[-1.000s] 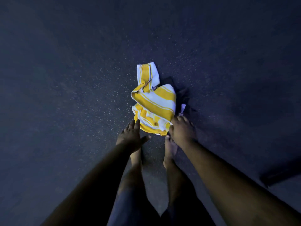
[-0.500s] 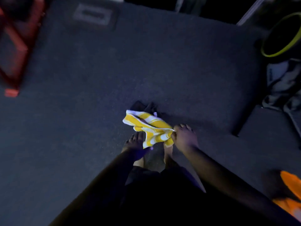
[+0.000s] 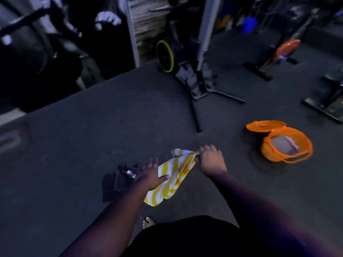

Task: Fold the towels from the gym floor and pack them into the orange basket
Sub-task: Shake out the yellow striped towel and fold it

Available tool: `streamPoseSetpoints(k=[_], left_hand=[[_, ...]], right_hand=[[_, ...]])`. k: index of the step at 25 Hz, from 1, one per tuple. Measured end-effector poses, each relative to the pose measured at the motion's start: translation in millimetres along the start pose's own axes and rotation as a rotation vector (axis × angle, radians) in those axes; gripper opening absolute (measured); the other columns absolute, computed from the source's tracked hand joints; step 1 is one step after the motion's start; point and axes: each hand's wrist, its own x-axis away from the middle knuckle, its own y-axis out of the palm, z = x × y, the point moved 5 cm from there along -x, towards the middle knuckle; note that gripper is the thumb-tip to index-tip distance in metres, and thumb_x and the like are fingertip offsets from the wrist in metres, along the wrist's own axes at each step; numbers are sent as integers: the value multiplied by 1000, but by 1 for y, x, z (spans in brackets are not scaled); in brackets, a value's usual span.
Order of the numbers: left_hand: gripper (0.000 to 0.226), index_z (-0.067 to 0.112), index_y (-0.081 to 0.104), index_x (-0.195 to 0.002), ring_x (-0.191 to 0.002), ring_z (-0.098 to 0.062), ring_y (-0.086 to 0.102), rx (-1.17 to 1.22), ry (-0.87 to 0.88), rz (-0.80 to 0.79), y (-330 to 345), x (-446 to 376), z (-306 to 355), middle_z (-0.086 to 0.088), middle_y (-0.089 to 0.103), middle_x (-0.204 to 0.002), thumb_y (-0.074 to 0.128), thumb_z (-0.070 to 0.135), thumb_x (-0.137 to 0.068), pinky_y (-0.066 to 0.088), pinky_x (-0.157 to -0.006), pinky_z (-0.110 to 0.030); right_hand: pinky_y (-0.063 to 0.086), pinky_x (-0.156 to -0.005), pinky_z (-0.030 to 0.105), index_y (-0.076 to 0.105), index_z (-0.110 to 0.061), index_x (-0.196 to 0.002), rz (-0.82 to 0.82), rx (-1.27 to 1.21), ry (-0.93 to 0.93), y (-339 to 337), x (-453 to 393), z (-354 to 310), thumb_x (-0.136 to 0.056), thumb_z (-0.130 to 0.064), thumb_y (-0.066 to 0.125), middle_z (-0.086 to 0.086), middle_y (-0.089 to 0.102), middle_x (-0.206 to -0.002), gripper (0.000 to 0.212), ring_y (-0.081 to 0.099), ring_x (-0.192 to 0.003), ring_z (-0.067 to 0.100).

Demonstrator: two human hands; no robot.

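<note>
Dark gym floor lies underfoot. Right hand pinches the yellow striped towel at its top end, left hand loosely open against it; orange basket sits right of the towel, nearer the right hand.

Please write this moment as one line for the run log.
step: lifting towel | right hand: grips striped towel | left hand: open, on towel | orange basket: open, something pale inside
</note>
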Motion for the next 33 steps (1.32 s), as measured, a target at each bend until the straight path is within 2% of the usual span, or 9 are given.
streamPoseSetpoints(k=[7, 16, 24, 33], left_hand=[[106, 17, 1, -163, -157, -29, 7, -144, 256, -13, 53, 14, 221, -10, 0, -171, 47, 76, -90, 18, -125, -47], [111, 18, -1, -163, -158, -26, 7, -328, 478, -49, 118, 40, 455, -8, -1, -171, 47, 81, -86, 17, -125, -46], [107, 18, -2, -163, -158, -25, 3, -446, 643, -117, 160, -12, 620, -7, -3, -171, 46, 79, -88, 17, -125, -49], [105, 17, -1, -163, -158, -27, 5, -509, 760, -161, 158, -74, 780, -8, -2, -171, 43, 78, -90, 18, -125, -50]], right_hand=[[45, -83, 42, 60, -19, -104, 174, -26, 217, -50, 120, 195, -95, -38, 52, 4, 62, -111, 23, 56, -110, 29], [46, -84, 43, 61, -20, -104, 227, 39, 475, -93, 264, 405, -96, -41, 49, 1, 62, -108, 25, 56, -111, 27], [44, -86, 41, 65, -24, -104, 245, 114, 703, -113, 297, 561, -97, -43, 48, -1, 61, -107, 26, 54, -111, 26], [44, -85, 40, 64, -24, -101, 178, 170, 817, -137, 296, 706, -98, -42, 48, -2, 62, -103, 25, 56, -107, 25]])
